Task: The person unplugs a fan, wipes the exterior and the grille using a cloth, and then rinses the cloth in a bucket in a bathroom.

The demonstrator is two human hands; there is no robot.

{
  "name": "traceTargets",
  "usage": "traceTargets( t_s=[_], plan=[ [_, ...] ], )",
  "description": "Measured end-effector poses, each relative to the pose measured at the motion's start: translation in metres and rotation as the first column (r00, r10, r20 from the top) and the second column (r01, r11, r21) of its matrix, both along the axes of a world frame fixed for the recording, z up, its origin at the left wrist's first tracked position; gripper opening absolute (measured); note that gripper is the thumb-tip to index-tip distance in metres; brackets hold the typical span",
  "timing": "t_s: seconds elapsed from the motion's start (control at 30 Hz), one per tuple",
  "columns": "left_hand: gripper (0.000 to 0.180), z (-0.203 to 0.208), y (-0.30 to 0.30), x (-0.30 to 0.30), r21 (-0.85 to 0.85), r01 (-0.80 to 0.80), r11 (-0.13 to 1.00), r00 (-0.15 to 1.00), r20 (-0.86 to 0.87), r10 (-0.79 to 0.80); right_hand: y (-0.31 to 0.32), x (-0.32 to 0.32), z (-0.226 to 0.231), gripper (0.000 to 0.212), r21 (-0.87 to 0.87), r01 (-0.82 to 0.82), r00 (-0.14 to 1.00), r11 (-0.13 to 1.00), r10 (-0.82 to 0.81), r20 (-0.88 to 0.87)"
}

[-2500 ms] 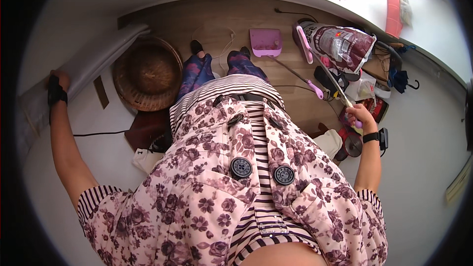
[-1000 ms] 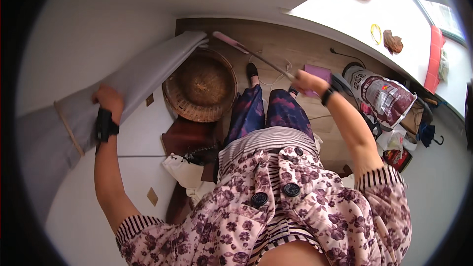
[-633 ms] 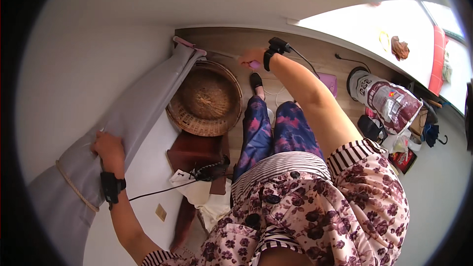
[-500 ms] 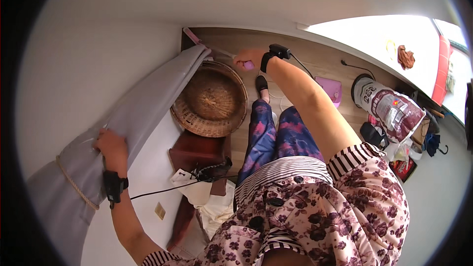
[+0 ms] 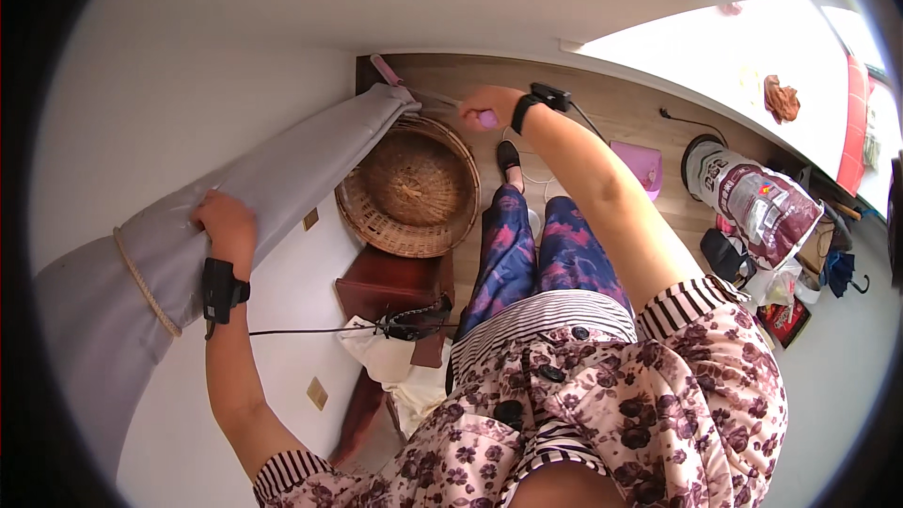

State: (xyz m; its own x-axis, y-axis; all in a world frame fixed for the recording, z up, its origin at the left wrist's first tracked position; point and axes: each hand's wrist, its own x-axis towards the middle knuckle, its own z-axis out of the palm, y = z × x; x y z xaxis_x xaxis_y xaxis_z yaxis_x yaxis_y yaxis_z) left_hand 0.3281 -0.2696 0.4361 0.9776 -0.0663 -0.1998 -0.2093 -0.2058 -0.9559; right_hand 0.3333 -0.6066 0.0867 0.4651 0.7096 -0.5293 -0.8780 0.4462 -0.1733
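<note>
A long grey curtain hangs along the left wall, tied round with a beige rope. My left hand is closed on the curtain's folds, to the right of the rope. My right hand is stretched out over the floor and wrapped round the purple grip of a stick tool. A thin pale shaft runs left from that hand toward a pink head in the corner, by the curtain's lower end. The tool's exact kind is unclear.
A round wicker basket stands beside the curtain, near a dark red wooden piece with white cloth. To the right are a pink box, a large printed sack, bags and a blue umbrella. A cable crosses from my left wrist.
My left hand has moved up along the curtain, farther from my body. My right hand still holds the tool and has hardly moved; the whole view has shifted slightly.
</note>
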Motion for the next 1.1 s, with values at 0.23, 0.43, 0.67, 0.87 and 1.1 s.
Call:
traceTargets(
  t_s=[0.23, 0.43, 0.67, 0.87, 1.1],
  plan=[
    [0.029, -0.005, 0.023, -0.004, 0.017, -0.025, 1.0, 0.999, -0.047, 0.025, -0.026, -0.066, 0.018, 0.015, -0.477, -0.122, 0.99, 0.87, 0.141, 0.004],
    [0.027, 0.0, 0.024, -0.019, 0.02, -0.018, 1.0, 0.997, -0.068, 0.019, -0.031, -0.08, 0.047, 0.018, -0.734, -0.092, 0.935, 0.673, 0.311, 0.168],
    [0.033, 0.001, 0.027, -0.056, 0.014, -0.029, 0.999, 0.996, -0.08, 0.03, 0.019, 0.007, 0.034, 0.022, -0.234, 0.635, -0.296, 0.736, 0.511, 0.807],
    [0.038, 0.008, -0.02, -0.015, 0.011, 0.046, 0.999, 0.995, -0.089, -0.045, 0.021, 0.117, 0.074, 0.02, -0.631, 0.428, -0.348, 0.648, 0.762, 0.546],
    [0.041, 0.005, -0.014, -0.001, 0.061, 0.101, 0.993, 0.993, -0.071, -0.096, 0.056, 0.096, 0.054, 0.012, -0.612, 0.686, -0.068, 0.395, 0.871, 0.486]
  ],
)
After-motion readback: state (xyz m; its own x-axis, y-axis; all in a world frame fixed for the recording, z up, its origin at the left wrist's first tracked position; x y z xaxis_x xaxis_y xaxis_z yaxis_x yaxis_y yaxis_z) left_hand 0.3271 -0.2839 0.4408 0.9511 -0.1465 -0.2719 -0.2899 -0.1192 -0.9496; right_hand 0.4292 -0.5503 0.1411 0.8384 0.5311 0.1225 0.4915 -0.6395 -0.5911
